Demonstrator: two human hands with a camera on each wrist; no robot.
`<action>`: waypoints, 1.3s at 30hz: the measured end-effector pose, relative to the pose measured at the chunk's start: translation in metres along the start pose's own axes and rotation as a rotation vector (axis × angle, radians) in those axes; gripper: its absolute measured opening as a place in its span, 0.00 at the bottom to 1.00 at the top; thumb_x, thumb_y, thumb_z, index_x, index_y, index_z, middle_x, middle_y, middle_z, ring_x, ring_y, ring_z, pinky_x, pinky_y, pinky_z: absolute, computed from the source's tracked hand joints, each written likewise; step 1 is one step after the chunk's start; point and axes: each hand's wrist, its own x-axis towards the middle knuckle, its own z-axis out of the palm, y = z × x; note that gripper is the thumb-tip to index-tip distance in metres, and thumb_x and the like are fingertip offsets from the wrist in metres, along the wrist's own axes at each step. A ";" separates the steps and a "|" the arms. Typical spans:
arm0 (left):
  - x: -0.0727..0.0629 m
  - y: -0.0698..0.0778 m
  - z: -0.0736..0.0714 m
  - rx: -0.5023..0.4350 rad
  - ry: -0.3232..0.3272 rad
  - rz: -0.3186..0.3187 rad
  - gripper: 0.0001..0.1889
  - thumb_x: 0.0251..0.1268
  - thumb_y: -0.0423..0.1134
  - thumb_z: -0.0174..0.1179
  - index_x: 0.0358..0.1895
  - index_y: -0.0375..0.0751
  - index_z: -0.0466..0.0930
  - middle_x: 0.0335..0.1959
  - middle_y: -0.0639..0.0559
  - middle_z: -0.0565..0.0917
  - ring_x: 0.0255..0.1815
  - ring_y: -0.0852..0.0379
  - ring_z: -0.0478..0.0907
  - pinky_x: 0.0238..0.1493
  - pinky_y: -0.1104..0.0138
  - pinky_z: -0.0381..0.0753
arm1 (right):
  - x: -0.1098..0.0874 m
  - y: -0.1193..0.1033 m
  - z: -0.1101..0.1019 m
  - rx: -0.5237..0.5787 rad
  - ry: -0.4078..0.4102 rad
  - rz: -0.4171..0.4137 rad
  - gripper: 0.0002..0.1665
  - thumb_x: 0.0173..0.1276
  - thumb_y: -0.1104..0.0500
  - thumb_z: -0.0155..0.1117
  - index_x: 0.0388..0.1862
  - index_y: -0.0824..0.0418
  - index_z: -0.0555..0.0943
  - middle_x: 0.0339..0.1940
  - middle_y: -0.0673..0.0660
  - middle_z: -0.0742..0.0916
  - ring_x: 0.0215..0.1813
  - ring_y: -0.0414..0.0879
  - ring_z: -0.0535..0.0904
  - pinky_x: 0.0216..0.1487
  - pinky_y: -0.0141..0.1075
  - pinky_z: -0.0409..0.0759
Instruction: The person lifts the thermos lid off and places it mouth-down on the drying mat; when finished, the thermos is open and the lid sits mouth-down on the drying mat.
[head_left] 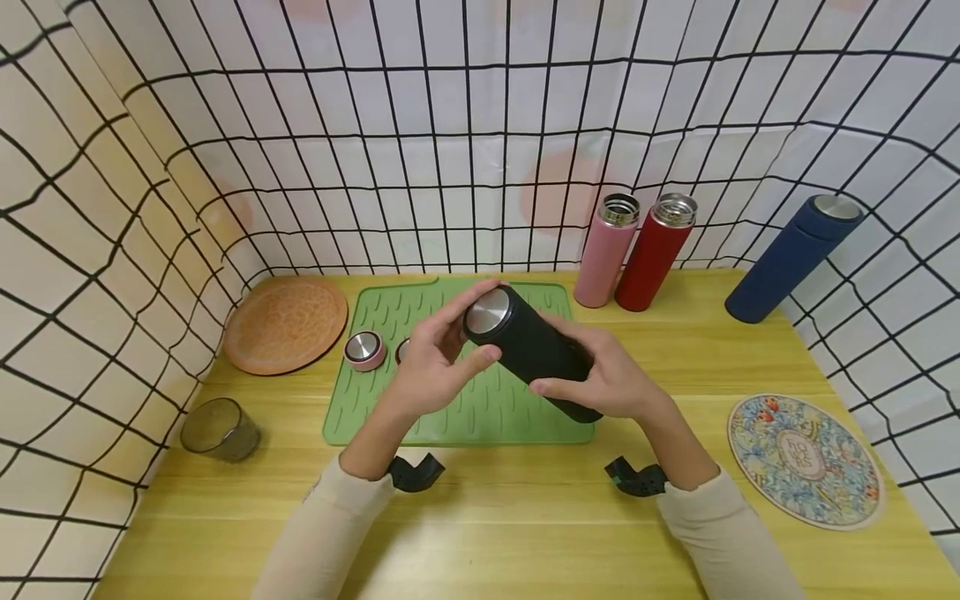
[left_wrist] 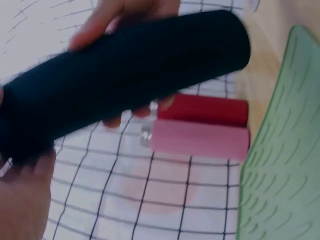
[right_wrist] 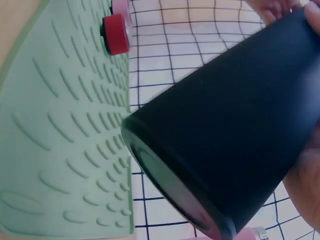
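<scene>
The left hand [head_left: 435, 367] holds the silver end of the black bottle [head_left: 532, 343], and the right hand [head_left: 613, 375] grips its lower part. The bottle tilts over the green mat [head_left: 480, 417], mid-frame. The wall [head_left: 450, 192] is just behind the mat; in front, the worktop [head_left: 510, 525] runs to the bottom of the frame. At upper right, the pink bottle [head_left: 604, 262] and red bottle [head_left: 651, 265] have open tops. I cannot tell what is inside.
</scene>
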 end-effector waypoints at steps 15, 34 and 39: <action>-0.002 0.001 -0.004 -0.078 -0.171 0.033 0.44 0.70 0.50 0.67 0.80 0.31 0.57 0.77 0.35 0.66 0.78 0.43 0.65 0.74 0.59 0.73 | 0.000 0.008 -0.006 0.105 -0.118 0.012 0.45 0.59 0.59 0.79 0.76 0.49 0.73 0.58 0.52 0.87 0.52 0.50 0.82 0.51 0.41 0.85; 0.000 -0.008 0.001 0.039 0.115 -0.109 0.42 0.57 0.59 0.75 0.70 0.42 0.70 0.63 0.41 0.77 0.62 0.50 0.77 0.61 0.67 0.82 | 0.005 0.002 0.008 -0.111 0.141 0.016 0.46 0.53 0.55 0.86 0.72 0.42 0.77 0.59 0.49 0.87 0.47 0.46 0.81 0.41 0.37 0.83; 0.001 -0.005 -0.003 -0.136 -0.154 0.047 0.43 0.69 0.48 0.68 0.79 0.32 0.57 0.77 0.37 0.66 0.78 0.42 0.65 0.73 0.58 0.75 | 0.001 0.003 0.001 0.120 -0.019 0.002 0.46 0.55 0.61 0.83 0.73 0.48 0.76 0.58 0.51 0.87 0.53 0.50 0.82 0.51 0.40 0.85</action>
